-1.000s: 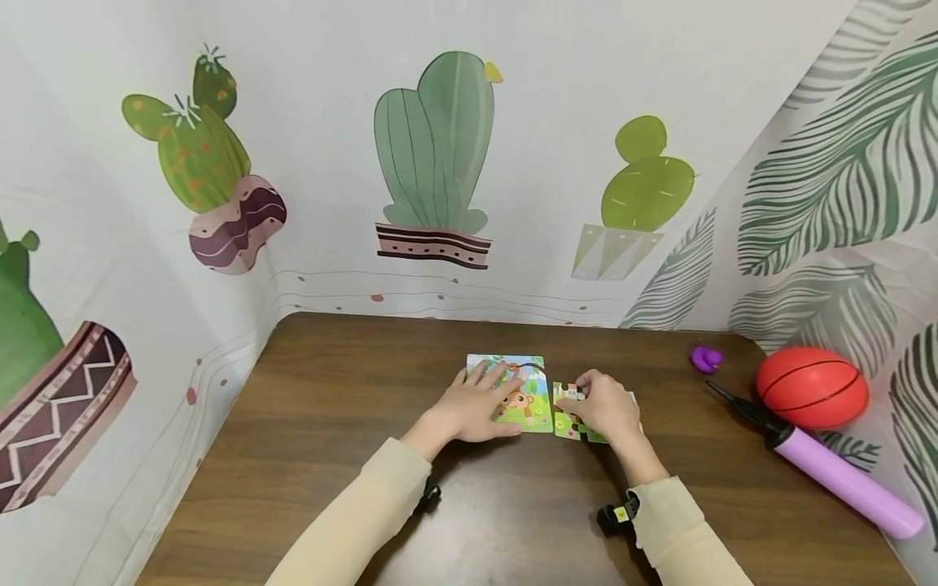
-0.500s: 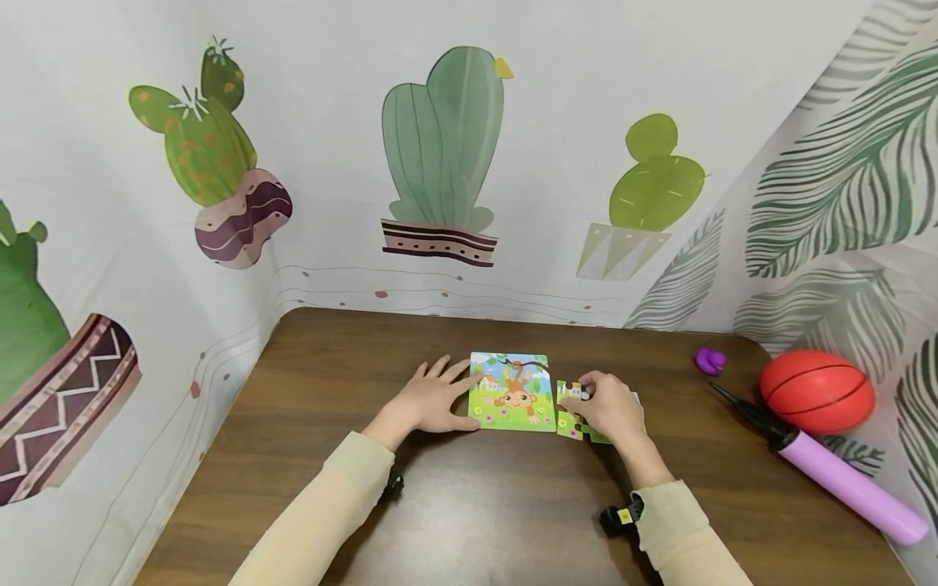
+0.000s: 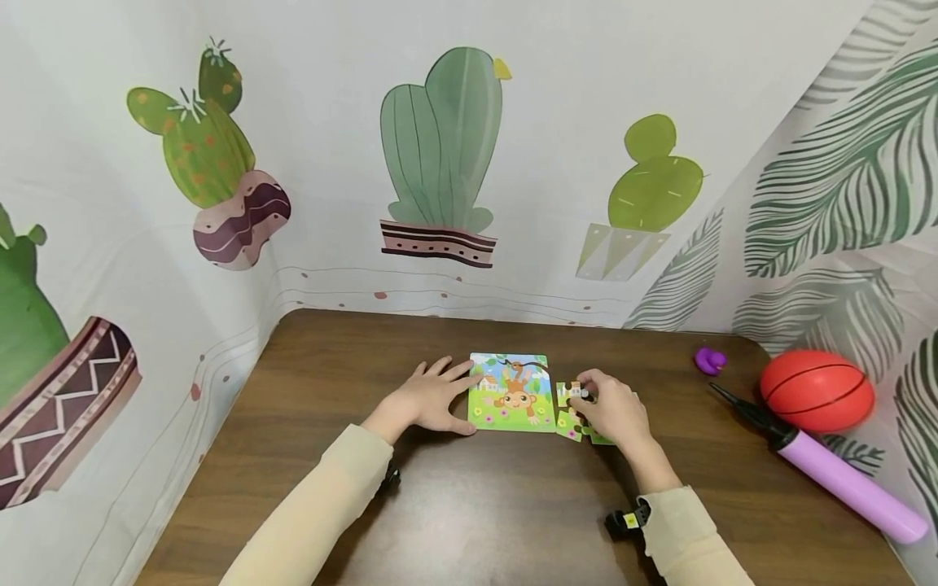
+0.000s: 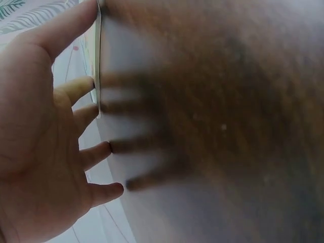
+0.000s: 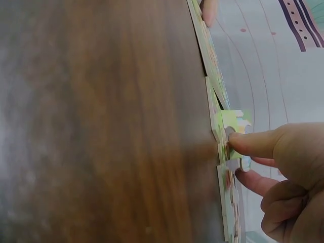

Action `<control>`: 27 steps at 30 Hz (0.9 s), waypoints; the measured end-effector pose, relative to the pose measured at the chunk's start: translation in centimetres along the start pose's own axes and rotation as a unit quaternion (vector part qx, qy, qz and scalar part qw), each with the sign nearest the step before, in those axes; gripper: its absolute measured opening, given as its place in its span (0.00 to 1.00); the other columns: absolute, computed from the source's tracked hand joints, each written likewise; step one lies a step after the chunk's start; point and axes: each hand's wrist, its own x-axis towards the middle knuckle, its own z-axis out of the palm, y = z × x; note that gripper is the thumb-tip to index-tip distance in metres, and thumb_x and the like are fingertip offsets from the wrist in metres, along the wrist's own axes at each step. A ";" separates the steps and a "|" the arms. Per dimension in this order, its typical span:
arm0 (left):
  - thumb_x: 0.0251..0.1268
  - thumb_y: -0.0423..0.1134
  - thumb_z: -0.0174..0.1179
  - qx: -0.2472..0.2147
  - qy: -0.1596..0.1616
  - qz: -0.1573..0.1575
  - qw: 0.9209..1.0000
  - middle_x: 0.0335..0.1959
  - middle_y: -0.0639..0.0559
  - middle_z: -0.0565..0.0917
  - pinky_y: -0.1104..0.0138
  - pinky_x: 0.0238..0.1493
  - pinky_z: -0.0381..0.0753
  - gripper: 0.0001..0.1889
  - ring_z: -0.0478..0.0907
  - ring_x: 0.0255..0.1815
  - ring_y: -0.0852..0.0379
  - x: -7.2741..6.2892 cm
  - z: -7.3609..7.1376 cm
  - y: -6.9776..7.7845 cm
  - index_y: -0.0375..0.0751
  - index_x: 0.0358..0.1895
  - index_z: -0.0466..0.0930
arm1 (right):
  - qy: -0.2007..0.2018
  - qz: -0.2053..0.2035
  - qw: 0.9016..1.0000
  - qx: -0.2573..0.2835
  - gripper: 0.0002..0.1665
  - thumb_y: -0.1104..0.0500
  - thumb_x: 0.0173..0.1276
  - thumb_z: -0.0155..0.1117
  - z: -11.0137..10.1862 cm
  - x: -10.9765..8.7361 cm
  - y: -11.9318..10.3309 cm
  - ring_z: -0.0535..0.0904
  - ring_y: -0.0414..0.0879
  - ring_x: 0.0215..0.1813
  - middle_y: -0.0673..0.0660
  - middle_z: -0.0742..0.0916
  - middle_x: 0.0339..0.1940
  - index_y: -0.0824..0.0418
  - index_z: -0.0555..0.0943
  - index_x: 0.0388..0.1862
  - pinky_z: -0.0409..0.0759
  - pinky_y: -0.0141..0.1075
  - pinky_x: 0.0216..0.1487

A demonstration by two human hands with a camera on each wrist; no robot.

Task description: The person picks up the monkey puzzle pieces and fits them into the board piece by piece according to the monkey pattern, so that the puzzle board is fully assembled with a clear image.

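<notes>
A square picture card [image 3: 513, 407] with an upside-down monkey on it lies on the table between the hands. My left hand [image 3: 428, 397] has its fingers spread at the card's left side, thumb and some fingertips touching the edge [image 4: 97, 61] in the left wrist view. To the card's right are several jigsaw pieces, among them a green one with a flower [image 3: 568, 425]. My right hand [image 3: 614, 409] covers part of them. Between its thumb and fingers it pinches a jigsaw piece [image 5: 230, 119], tilted up from the others in the right wrist view.
On the brown wooden table [image 3: 469, 505], a purple toy duck [image 3: 709, 360] sits at the back right. In front of it are a red ball [image 3: 817, 391] and a purple hand pump [image 3: 843, 480] with a black nozzle. A cactus-print cloth [image 3: 542, 163] hangs behind.
My left hand has slid left, off the card's face to its left edge, uncovering the monkey picture. My right hand has shifted slightly, and the pieces under it lie a little differently.
</notes>
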 end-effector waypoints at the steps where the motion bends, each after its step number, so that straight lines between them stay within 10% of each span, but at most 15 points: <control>1: 0.62 0.74 0.62 0.002 -0.001 0.001 1.000 0.86 0.57 0.48 0.35 0.77 0.44 0.52 0.41 0.85 0.41 0.0 -0.1 0.0 0.62 0.85 0.51 | -0.001 -0.006 1.000 0.004 0.22 0.51 0.70 0.73 0.0 0.0 0.1 0.82 0.49 0.31 0.56 0.88 0.48 0.58 0.83 0.59 0.75 0.45 0.28; 7: 0.61 0.73 0.64 -0.001 -0.003 0.004 1.000 0.86 0.56 0.48 0.33 0.76 0.45 0.52 0.41 0.85 0.40 -0.1 -0.4 0.1 0.61 0.85 0.53 | -0.010 -0.039 0.998 0.043 0.18 0.56 0.73 0.71 -0.1 -0.1 0.6 0.76 0.41 0.17 0.54 0.87 0.42 0.59 0.83 0.57 0.72 0.40 0.22; 27: 0.60 0.72 0.66 -0.017 0.007 0.010 1.000 0.86 0.54 0.49 0.32 0.75 0.46 0.52 0.43 0.84 0.38 -0.2 -0.4 0.0 0.59 0.85 0.55 | 0.004 -0.085 0.990 0.111 0.07 0.54 0.73 0.72 -0.6 -0.1 2.4 0.84 0.45 0.40 0.48 0.91 0.39 0.53 0.91 0.46 0.80 0.43 0.39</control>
